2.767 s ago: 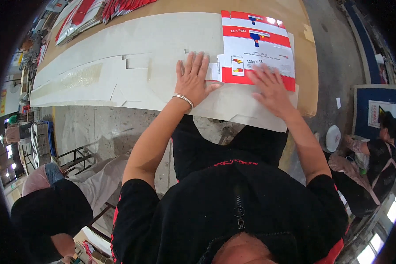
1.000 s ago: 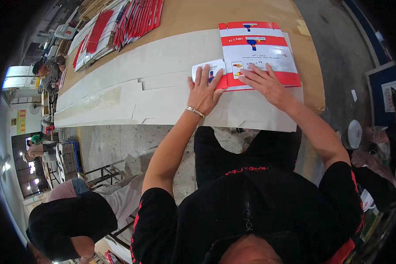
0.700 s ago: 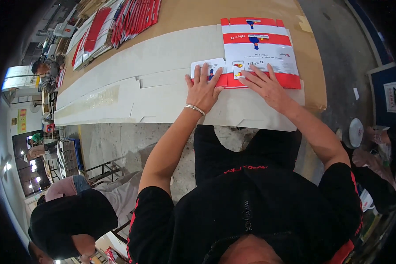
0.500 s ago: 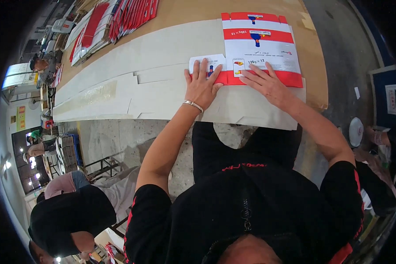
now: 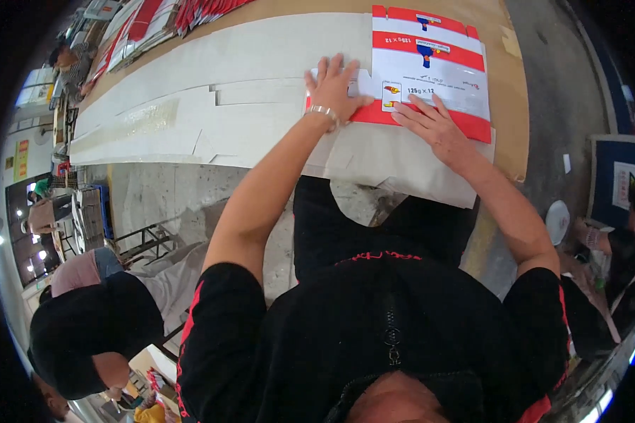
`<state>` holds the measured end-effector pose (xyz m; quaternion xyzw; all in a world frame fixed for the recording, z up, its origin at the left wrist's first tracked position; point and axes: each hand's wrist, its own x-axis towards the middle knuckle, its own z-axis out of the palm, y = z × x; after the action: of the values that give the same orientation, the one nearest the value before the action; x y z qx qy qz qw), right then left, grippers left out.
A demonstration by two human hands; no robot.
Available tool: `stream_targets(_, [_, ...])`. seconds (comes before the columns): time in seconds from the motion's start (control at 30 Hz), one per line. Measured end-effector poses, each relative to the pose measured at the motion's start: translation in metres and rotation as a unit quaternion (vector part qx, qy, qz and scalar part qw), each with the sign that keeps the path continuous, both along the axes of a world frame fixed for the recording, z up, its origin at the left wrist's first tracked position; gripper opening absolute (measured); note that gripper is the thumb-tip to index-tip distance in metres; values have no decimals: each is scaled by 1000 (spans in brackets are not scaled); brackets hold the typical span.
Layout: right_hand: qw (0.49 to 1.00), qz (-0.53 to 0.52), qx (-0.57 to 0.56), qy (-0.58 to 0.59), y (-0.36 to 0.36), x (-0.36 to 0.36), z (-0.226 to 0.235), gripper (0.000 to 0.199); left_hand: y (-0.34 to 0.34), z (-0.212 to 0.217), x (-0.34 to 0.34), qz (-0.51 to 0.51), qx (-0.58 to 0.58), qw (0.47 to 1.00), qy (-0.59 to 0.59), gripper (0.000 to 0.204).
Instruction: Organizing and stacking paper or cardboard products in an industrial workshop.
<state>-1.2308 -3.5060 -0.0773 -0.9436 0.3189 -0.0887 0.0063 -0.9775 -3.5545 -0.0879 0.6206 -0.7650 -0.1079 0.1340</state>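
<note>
The flat carton blank (image 5: 430,67) lies on the table (image 5: 504,106), printed face up: red bands along its far and near edges, a white field between them, small blue marks near the far edge and small red-and-yellow marks at its near left corner. It rests on a run of white sheets (image 5: 212,106) that extends to the person's left along the table. A stack of red-and-white blanks (image 5: 155,21) sits at the far left end, well apart from the hands.

The left hand (image 5: 334,88) lies flat, fingers (image 5: 321,70) spread and extended, palm down on the left edge of the carton blank and the white tab beside it. A bracelet (image 5: 322,111) circles that wrist. The right hand (image 5: 434,123) lies flat on the near red band, fingers extended toward the left hand. Neither hand grips anything; both press down.

The near edge of the white sheets overhangs the table edge just in front of the person's body. Bare brown table surface shows to the right of the carton blank and beyond it. The floor (image 5: 162,204) lies open to the lower left.

Compared with the view 0.5 s earlier, both hands stay at the same edges of the carton blank, and the blank has not shifted on the sheets.
</note>
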Motion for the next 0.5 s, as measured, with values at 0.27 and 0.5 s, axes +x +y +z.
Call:
stream_targets(0.27, [865, -201, 369, -274, 65, -9, 43, 32, -60, 54, 1, -8, 160, 982, 99, 50])
stream_targets(0.5, [416, -188, 656, -601, 83, 22, 33, 56, -11, 100, 14, -184, 272, 825, 460, 52])
